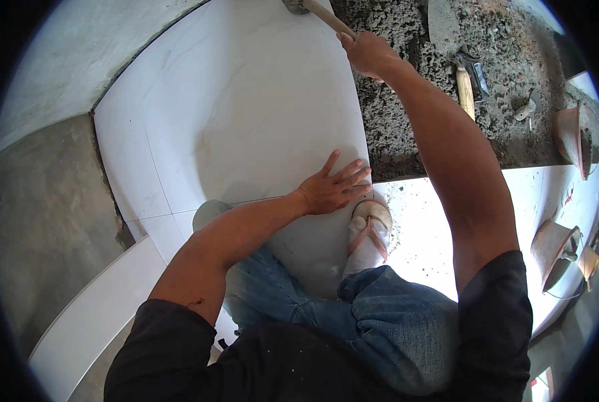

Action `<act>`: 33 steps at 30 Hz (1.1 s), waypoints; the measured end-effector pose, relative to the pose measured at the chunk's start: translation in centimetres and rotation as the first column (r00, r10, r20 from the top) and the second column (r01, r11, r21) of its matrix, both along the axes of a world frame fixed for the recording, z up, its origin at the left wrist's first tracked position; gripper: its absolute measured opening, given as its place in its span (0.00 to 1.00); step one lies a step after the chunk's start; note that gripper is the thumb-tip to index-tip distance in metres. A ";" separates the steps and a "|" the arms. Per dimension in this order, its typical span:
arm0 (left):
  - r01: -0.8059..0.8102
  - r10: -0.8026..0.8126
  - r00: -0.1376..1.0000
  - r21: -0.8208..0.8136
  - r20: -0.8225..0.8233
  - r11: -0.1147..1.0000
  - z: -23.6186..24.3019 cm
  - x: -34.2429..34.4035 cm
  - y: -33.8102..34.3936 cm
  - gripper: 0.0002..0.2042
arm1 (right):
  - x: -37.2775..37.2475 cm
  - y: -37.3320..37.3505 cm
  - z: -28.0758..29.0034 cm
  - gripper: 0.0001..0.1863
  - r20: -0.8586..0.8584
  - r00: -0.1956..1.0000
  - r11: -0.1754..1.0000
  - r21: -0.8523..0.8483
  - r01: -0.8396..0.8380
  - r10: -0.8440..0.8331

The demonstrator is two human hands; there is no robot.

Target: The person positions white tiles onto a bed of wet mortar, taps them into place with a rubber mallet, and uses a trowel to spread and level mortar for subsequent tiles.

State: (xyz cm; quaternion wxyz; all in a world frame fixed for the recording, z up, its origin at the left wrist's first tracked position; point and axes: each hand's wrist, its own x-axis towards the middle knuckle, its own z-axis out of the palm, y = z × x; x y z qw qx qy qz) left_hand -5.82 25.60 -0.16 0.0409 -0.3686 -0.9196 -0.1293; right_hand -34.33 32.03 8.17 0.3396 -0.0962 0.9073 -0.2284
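Note:
My left hand (331,189) lies flat with fingers spread on a large white tile (272,100), close to its near right corner. My right hand (372,55) is wrapped round the wooden handle of a mallet (326,17), at the far right edge of the same tile. The mallet's dark head is over the tile at the top of the view and partly cut off. To the right of the tile's edge spreads rough grey mortar (393,117). Thin joint lines separate the tile from neighbouring white tiles.
On the mortar lie a wooden-handled tool (465,90) and a small pale tool (525,110). Two buckets, one farther (569,137) and one nearer (551,251), stand at the right. A grey wall (51,181) borders the left. My sandalled foot (370,234) rests near the joint.

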 end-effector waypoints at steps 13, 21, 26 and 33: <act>-0.429 0.602 0.651 -0.431 0.461 0.794 5.6 -0.4 -10.4 0.30 | -3.2 2.6 -6.3 0.28 -0.430 0.815 0.913 0.066 -0.402 0.389; -0.854 0.908 -0.332 -0.491 0.255 -0.174 2.8 22.8 -26.4 0.37 | -2.4 1.4 -5.8 0.39 -0.198 0.958 0.976 -0.036 -0.216 0.205; -0.760 0.769 -0.598 -0.466 0.226 -0.454 0.6 26.9 -22.7 0.36 | -2.6 1.6 -5.5 0.41 -0.159 0.981 0.993 -0.020 -0.115 0.110; -0.743 0.743 -0.643 -0.382 0.182 -0.549 0.5 23.6 -26.9 0.35 | -1.7 0.9 -4.4 0.40 -0.184 0.977 0.993 -0.025 -0.115 0.108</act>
